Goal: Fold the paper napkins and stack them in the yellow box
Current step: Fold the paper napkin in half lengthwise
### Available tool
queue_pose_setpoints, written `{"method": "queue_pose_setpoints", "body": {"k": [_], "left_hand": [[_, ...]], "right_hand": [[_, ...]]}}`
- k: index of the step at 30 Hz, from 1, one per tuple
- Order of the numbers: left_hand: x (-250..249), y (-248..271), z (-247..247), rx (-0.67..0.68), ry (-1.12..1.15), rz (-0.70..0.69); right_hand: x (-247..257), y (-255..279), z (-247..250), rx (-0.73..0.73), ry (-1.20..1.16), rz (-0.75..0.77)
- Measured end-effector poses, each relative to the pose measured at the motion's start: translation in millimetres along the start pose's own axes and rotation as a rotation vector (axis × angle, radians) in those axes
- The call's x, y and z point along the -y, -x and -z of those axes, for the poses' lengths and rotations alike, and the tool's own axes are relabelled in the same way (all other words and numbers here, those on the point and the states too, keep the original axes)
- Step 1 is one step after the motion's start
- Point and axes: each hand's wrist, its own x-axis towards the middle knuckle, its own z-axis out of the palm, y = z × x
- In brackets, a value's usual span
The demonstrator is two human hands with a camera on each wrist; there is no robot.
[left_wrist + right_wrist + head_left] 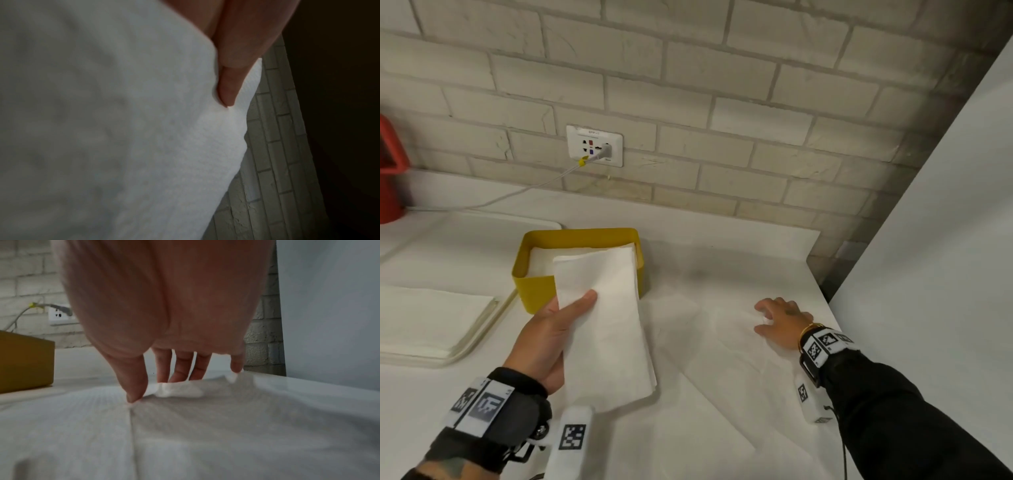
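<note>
Right now the folded napkin is being held by the left hand just in front of the yellow box, its far end overlapping the box's near wall, with the thumb lying across the top face and the fingers hidden under the paper; the left wrist view is showing a fingertip pressing into the napkin's edge. Inside the box, white napkins are already lying. The right hand is reaching out over an unfolded napkin that is lying spread on the tabletop, palm down, its fingers curling and gathering a small bunch of the paper between thumb and fingertips. To the left, a stack of flat napkins is sitting on a pale tray beside the box. Behind, a wall socket with a plugged cable is showing on the brick wall, and a red object is standing at the far left.
</note>
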Motion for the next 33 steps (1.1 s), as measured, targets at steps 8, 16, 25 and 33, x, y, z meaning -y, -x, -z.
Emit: {"method": "queue_pose_setpoints", "body": {"k": [8, 16, 25, 33], "left_hand": [[4, 4, 2, -0.006, -0.026, 0.009], [16, -1, -13, -0.05, -0.052, 0.028], [29, 3, -46, 0.055, -0.041, 0.129], [28, 0, -26, 0.103, -0.154, 0.075]], "right_hand": [[10, 0, 20, -0.014, -0.12, -0.028], [55, 34, 79, -0.427, -0.404, 0.179], [159, 99, 17, -0.648, -0.474, 0.534], [172, 112, -2, -0.417, -0.771, 0.47]]}}
